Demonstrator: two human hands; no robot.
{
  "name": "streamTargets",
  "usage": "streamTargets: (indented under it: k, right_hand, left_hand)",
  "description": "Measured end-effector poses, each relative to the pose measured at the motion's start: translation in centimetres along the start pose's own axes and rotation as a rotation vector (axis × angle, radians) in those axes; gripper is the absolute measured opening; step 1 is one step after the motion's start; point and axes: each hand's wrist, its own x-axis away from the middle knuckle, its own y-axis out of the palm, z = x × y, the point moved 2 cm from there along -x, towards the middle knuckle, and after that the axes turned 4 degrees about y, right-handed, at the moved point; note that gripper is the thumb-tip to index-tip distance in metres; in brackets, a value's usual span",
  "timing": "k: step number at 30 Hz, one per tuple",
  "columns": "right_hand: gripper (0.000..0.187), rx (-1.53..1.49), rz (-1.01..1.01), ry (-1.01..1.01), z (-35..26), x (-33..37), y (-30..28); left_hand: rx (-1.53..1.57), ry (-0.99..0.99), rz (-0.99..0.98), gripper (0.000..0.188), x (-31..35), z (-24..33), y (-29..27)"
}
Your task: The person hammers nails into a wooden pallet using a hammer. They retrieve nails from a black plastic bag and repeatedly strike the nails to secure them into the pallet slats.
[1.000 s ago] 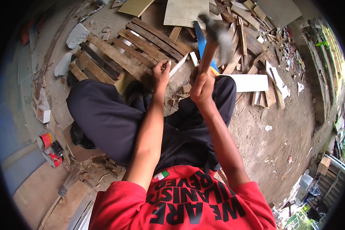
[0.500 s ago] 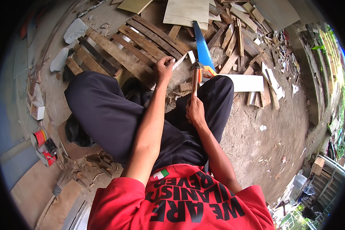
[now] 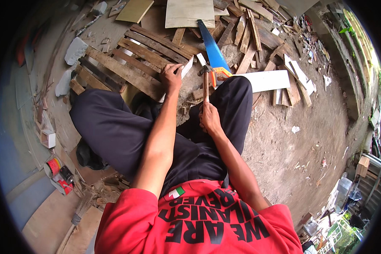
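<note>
On the ground: wooden pallet (image 3: 127, 63), blue saw (image 3: 211, 48)
Left hand (image 3: 171, 78): holds a white wood strip (image 3: 186, 67)
Right hand (image 3: 208, 118): grips the hammer (image 3: 205, 82)

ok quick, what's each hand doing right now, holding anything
Left hand: closed on a small white wood strip, pressing it down beside the pallet.
Right hand: closed around the wooden handle of a hammer.

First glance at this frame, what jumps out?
Dead centre, the right hand grips a wooden-handled hammer, its head down by a white strip of wood that the left hand steadies. Just beyond lies a blue-bladed handsaw. A weathered slatted pallet sits upper left, loose wood offcuts along the top.
</note>
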Motion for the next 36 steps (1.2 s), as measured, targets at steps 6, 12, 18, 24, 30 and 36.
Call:
streamTargets:
  k: [6,12,18,24,30,36]
  right_hand:
    - [0.054,-0.056,0.003,0.058,-0.4,-0.2,-0.4]
    - [0.054,-0.018,0.011,0.006,-0.1,-0.5,-0.2]
    - [0.052,0.003,-0.007,-0.001,-0.4,-0.6,-0.3]
    - [0.051,-0.013,-0.003,0.024,-0.4,-0.2,-0.1]
    - [0.052,-0.008,-0.016,0.096,-0.8,0.5,-0.1]
    - [0.055,0.044,-0.002,0.039,-0.3,-0.4,-0.3]
  left_hand:
    - [-0.044,0.043,-0.001,0.012,-0.1,0.0,0.1]
    - [0.007,-0.022,0.007,0.014,-0.4,0.2,0.0]
    - [0.119,-0.257,-0.018,0.023,-1.8,0.5,0.6]
    - [0.082,-0.304,-0.056,0.028,-1.8,0.1,0.8]
    - [0.102,-0.233,-0.037,0.023,-1.5,0.1,0.7]
    - [0.04,-0.147,-0.058,0.023,-1.2,0.9,0.3]
